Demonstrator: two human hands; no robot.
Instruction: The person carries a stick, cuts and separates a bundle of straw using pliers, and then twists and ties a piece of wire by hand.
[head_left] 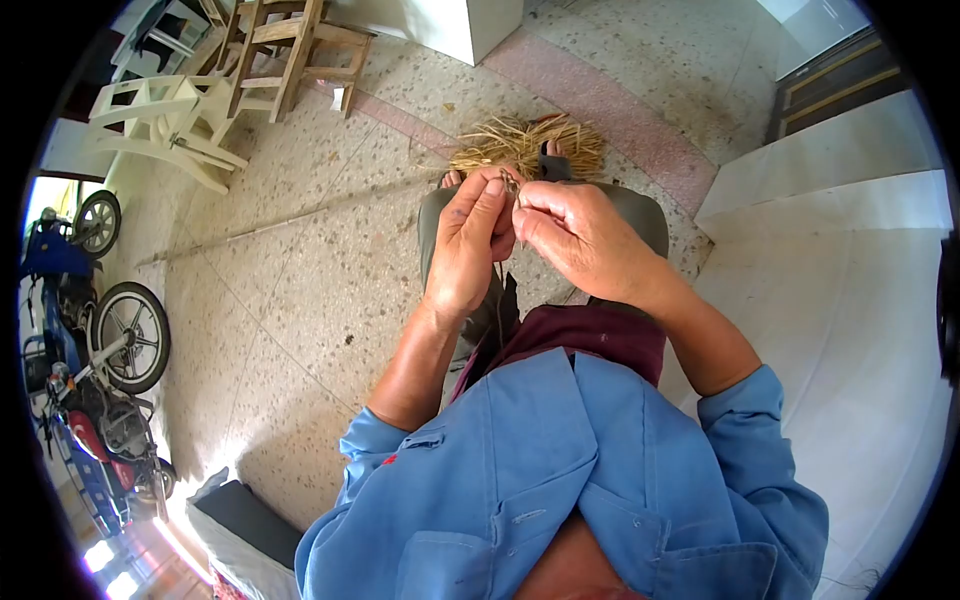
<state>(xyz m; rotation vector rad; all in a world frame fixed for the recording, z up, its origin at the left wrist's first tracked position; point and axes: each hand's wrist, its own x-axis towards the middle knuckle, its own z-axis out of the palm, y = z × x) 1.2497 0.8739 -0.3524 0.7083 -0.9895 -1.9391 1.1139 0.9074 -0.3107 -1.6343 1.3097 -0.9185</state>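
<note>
My left hand (470, 235) and my right hand (580, 235) meet in front of my knees, their fingertips close together. Between them is a small looped piece of thin brown cord (510, 184), pinched by the fingers of both hands. A thin length of it seems to hang below my left hand. Just beyond my hands, a bundle of dry straw (500, 143) lies on the floor by my feet. Part of the straw is hidden behind my fingers and knees.
A speckled stone floor (270, 270) spreads around me. Motorcycles (110, 400) stand at the left, with a cream plastic chair (165, 125) and a wooden ladder-like frame (285, 50) at the upper left. A white wall (820, 290) runs along the right.
</note>
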